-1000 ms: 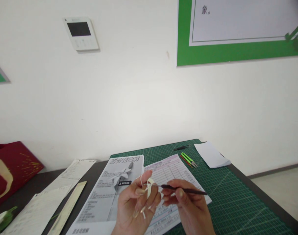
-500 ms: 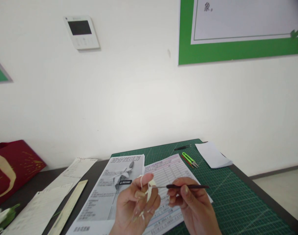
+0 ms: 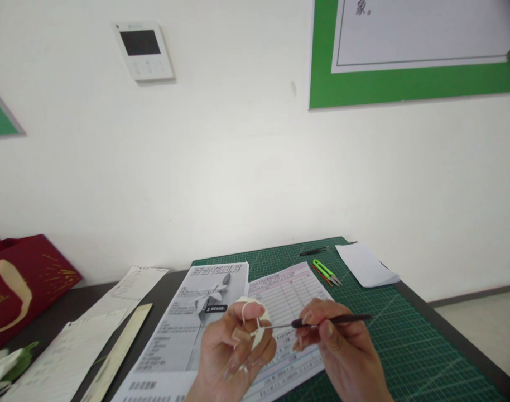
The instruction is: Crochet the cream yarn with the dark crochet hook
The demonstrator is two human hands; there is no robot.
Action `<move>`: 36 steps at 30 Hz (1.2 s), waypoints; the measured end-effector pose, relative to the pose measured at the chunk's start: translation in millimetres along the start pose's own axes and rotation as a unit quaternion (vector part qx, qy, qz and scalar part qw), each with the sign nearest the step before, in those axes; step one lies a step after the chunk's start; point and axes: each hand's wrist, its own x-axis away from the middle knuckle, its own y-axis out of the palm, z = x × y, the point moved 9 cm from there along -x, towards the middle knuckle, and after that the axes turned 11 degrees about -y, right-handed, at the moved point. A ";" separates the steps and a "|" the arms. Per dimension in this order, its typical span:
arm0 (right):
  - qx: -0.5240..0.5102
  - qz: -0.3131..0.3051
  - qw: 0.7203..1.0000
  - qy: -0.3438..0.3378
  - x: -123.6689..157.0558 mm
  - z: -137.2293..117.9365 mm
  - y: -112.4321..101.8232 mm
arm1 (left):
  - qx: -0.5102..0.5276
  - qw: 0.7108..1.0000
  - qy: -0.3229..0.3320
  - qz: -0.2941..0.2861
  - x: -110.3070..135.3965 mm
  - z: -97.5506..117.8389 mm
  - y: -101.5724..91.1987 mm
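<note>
Right hand (image 3: 342, 346) of mine grips the hook (image 3: 349, 319) by its dark handle, thumb and fingertips closed on it much as on a pencil. Its thin metal shaft points to my left hand (image 3: 234, 346) and reaches the white piece (image 3: 258, 338) held there. Those left fingers are curled and pinching the piece, with a strand of white yarn (image 3: 243, 314) looped over the raised index finger. I cannot tell whether the hook's tip sits inside a loop; it is too small to see.

Both hands are above two printed sheets: one with a flower picture (image 3: 167, 335), the other a chart (image 3: 280, 285), which lies on the green mat (image 3: 405, 352). Beyond my right hand, the green snips (image 3: 322, 269) lie near the tweezers (image 3: 313, 251), with white paper (image 3: 366, 265) to their right. Off to my left is a ruler (image 3: 121, 352), and farther over, a red bag (image 3: 33, 279).
</note>
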 end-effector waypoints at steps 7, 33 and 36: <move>-0.027 0.054 0.997 0.052 2.4 10.4 -9.5 | -0.030 0.999 -0.001 0.023 2.5 -0.1 -1.5; -0.141 0.164 0.962 0.167 7.1 49.7 -12.9 | -0.432 0.900 0.017 0.057 -2.4 9.0 -4.6; -0.135 0.165 0.963 0.164 5.6 50.8 -15.1 | -0.460 0.887 -0.040 0.023 -0.8 16.6 -5.5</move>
